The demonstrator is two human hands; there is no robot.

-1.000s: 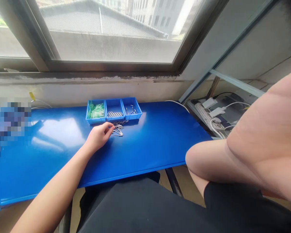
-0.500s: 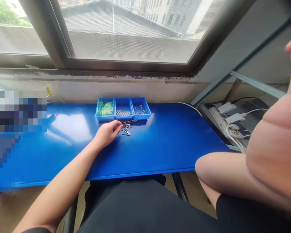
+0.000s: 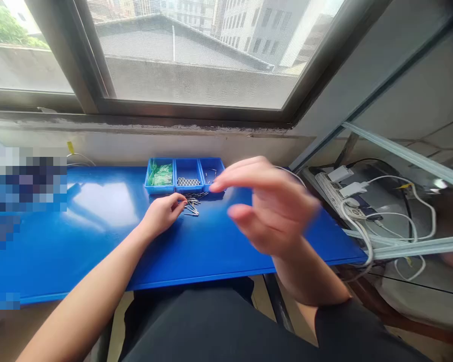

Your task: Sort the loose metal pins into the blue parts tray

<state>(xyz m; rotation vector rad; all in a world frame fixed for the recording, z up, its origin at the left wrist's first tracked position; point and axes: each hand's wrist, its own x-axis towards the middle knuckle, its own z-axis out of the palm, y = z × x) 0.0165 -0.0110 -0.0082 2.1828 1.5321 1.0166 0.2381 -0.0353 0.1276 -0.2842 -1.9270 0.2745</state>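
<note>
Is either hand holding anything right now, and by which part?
Nothing clearly. The left hand curls at the loose metal pins, but no grip shows; the right hand is raised, blurred, apparently empty.

No lettering can be read: the blue divided bin (image 3: pixel 184 176), power strip (image 3: pixel 334 193) and yellow tag (image 3: pixel 71 147) show nothing legible.

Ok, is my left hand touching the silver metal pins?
Cannot tell: head view shows the left hand beside the loose silver metal pins, no plain contact or gap.
</note>
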